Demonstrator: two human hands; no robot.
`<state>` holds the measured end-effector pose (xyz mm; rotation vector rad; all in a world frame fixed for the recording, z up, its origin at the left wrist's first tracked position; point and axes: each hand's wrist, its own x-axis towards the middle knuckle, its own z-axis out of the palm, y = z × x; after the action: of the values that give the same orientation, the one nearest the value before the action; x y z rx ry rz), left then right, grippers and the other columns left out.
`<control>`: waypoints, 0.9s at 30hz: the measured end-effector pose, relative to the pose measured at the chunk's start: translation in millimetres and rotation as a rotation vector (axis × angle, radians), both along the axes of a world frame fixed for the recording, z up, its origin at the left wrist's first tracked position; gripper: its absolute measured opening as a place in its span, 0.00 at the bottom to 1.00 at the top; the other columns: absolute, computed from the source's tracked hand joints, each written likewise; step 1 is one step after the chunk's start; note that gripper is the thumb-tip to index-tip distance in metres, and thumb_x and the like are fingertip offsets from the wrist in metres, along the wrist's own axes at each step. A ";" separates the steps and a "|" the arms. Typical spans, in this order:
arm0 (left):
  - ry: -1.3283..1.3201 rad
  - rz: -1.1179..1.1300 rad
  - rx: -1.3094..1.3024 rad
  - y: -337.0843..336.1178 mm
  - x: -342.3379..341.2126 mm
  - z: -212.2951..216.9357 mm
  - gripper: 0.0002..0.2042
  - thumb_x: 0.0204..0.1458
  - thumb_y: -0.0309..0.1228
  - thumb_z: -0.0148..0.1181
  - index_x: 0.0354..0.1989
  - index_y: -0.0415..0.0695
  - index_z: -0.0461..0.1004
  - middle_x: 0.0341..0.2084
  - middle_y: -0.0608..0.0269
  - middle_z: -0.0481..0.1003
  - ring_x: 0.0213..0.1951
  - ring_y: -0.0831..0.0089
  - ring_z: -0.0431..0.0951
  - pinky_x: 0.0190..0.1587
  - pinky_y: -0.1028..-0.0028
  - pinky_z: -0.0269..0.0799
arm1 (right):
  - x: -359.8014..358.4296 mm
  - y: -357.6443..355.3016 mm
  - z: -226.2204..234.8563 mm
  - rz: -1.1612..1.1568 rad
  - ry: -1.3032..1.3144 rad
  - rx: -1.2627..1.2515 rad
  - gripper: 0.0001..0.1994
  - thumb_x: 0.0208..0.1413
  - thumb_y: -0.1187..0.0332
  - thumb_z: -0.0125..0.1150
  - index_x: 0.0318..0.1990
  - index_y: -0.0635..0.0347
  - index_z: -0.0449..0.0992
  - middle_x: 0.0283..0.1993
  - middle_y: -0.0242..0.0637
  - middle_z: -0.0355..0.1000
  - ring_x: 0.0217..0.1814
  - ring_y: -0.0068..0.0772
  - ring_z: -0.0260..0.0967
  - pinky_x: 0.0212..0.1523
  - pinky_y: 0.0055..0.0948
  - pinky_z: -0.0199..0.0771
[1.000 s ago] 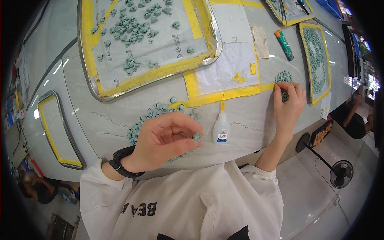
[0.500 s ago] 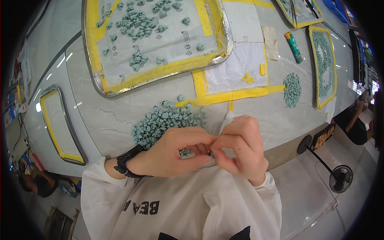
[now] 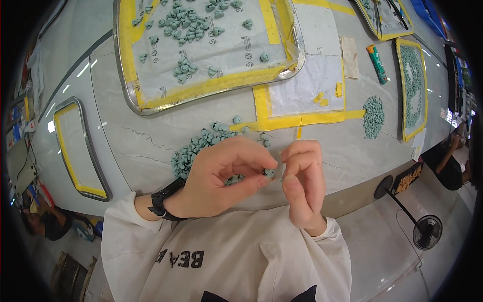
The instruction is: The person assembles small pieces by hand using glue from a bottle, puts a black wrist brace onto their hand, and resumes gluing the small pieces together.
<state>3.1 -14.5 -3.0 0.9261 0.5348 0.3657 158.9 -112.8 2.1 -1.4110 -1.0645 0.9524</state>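
My left hand (image 3: 226,168), with a black watch (image 3: 167,199) on its wrist, is curled. A small teal bead-like piece (image 3: 268,172) sits at the tips of its thumb and index finger. Just to the right, my right hand (image 3: 305,183) is apart from it, fingers bent in toward the thumb. What those fingers hold, if anything, is too small to make out. A heap of teal pieces (image 3: 193,153) lies behind my left hand, partly covered by it. Beyond my right hand shows a slim yellow nozzle tip (image 3: 299,132); my fingers hide what lies below it.
A large yellow-taped metal tray (image 3: 201,91) with scattered teal pieces stands at the back. Right of it lie a taped white sheet (image 3: 302,95), a green tube (image 3: 377,64), a pile of tiny teal pieces (image 3: 373,117) and a smaller tray (image 3: 425,90). Another tray (image 3: 80,151) is at left.
My hands have drawn apart from each other, and the teal piece now shows at my left fingertips. Both hands sit slightly higher in view. The whole scene has shifted a little to the right.
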 end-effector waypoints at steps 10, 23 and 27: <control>-0.010 0.048 0.148 -1.3 0.7 3.5 0.13 0.44 0.11 0.58 0.39 0.34 0.72 0.41 0.52 0.69 0.41 0.71 0.74 0.44 0.74 0.74 | -4.8 5.2 2.4 0.020 -0.002 -0.055 0.05 0.46 0.79 0.52 0.32 0.64 0.65 0.40 0.45 0.61 0.40 0.36 0.56 0.43 0.29 0.58; -0.012 0.082 0.042 1.6 -2.0 2.0 0.12 0.45 0.11 0.57 0.39 0.33 0.73 0.39 0.50 0.73 0.40 0.69 0.76 0.42 0.75 0.74 | -5.3 8.4 5.9 -0.061 -0.280 0.068 0.14 0.35 0.82 0.63 0.33 0.60 0.71 0.36 0.39 0.69 0.35 0.39 0.63 0.38 0.31 0.61; -0.035 0.104 0.074 0.5 0.0 -0.9 0.12 0.45 0.11 0.55 0.40 0.32 0.74 0.40 0.49 0.73 0.40 0.68 0.76 0.42 0.75 0.74 | -0.3 8.0 3.8 -0.030 -0.353 0.126 0.12 0.35 0.83 0.60 0.32 0.64 0.72 0.37 0.42 0.71 0.38 0.38 0.65 0.38 0.30 0.66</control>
<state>3.1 -13.9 -3.9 0.9638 0.5418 0.4976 158.6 -104.8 5.9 -1.5181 -1.3345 0.6133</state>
